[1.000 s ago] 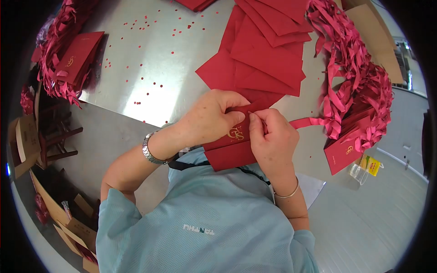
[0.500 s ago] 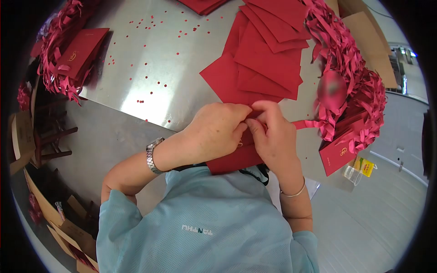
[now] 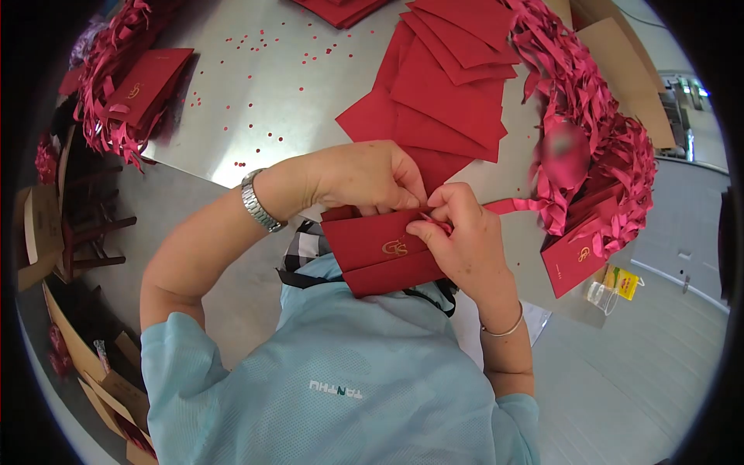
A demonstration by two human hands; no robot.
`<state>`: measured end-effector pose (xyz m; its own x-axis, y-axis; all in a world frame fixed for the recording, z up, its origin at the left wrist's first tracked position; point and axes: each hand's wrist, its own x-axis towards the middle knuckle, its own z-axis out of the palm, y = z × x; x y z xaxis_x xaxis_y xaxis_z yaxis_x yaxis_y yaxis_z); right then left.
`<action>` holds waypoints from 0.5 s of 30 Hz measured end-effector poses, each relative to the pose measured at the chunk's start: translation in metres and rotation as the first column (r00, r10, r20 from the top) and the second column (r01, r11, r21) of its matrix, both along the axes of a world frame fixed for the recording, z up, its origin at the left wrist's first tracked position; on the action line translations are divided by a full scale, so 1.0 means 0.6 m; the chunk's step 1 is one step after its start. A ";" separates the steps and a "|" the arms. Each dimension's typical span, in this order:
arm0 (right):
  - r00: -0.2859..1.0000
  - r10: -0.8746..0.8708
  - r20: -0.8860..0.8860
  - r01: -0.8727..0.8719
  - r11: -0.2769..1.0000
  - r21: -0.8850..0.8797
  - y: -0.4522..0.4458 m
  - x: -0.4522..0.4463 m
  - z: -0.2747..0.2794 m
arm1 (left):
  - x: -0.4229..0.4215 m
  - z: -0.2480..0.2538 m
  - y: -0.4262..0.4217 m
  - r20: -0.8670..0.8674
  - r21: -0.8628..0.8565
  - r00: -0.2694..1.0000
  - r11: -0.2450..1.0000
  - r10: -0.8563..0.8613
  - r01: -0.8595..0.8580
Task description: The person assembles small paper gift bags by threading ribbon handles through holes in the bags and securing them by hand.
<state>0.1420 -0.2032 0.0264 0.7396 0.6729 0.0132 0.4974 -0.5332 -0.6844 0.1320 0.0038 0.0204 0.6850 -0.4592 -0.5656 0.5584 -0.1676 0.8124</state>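
A flat red paper bag [image 3: 380, 252] with a gold emblem lies tilted in front of my shirt, at the table's near edge. Curled over its upper edge, my left hand [image 3: 372, 182] grips the bag; some of its fingertips are hidden behind the paper. My right hand [image 3: 469, 236] pinches a pink-red ribbon [image 3: 443, 225] against the bag's upper right part. From behind this hand a longer stretch of ribbon [image 3: 508, 206] runs right toward a ribbon heap. Just beyond the hands lies a loose pile of red paper bags [image 3: 446, 97].
Bags with ribbons form a long heap [image 3: 597, 124] on the right and another [image 3: 116, 101] at the upper left. Small red paper dots [image 3: 250, 125] are scattered over the metal table [image 3: 209, 155]. Cardboard boxes [image 3: 628, 74] stand at the right back and lower left.
My left hand has moved left and up, away from my right hand, uncovering the bag's gold emblem. My right hand stays near the same spot, pinching the ribbon.
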 end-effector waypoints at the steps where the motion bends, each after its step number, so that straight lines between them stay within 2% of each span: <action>1: 1.000 0.029 0.011 -0.029 0.999 -0.016 -0.003 0.000 0.002 | 0.001 0.004 -0.003 0.033 0.016 0.999 0.999 -0.032 0.031; 2: 0.998 0.060 0.021 -0.060 0.998 -0.033 -0.005 0.000 0.003 | -0.001 -0.005 -0.007 0.033 0.016 0.999 0.999 -0.032 0.032; 3: 0.998 0.060 0.022 -0.059 0.998 -0.032 -0.007 0.001 0.003 | -0.005 -0.018 -0.010 0.382 0.105 0.920 0.993 -0.094 0.058; 4: 0.996 0.075 0.043 -0.072 0.995 -0.062 -0.009 0.001 0.002 | -0.008 -0.028 -0.012 0.673 0.198 0.719 0.979 -0.174 0.051; 5: 0.994 0.089 0.063 -0.083 0.992 -0.092 -0.011 0.000 0.001 | -0.012 -0.037 -0.014 0.671 0.200 0.720 0.978 -0.176 0.054; 7: 0.995 0.071 0.071 -0.064 0.994 -0.093 -0.013 -0.002 -0.004 | -0.024 -0.039 -0.020 0.690 0.366 0.673 0.931 -0.267 -0.006; 10: 0.995 0.085 0.058 -0.078 0.990 -0.116 -0.013 0.002 -0.002 | -0.032 -0.031 -0.017 0.679 0.447 0.668 0.894 -0.305 -0.046; 11: 0.993 0.109 0.037 -0.103 0.986 -0.135 -0.012 0.004 -0.001 | -0.035 -0.031 -0.017 0.678 0.448 0.669 0.893 -0.304 -0.048; 15: 0.994 0.108 -0.003 -0.107 0.979 -0.173 -0.003 0.014 -0.002 | -0.045 -0.045 -0.017 0.765 0.477 0.589 0.843 -0.261 -0.247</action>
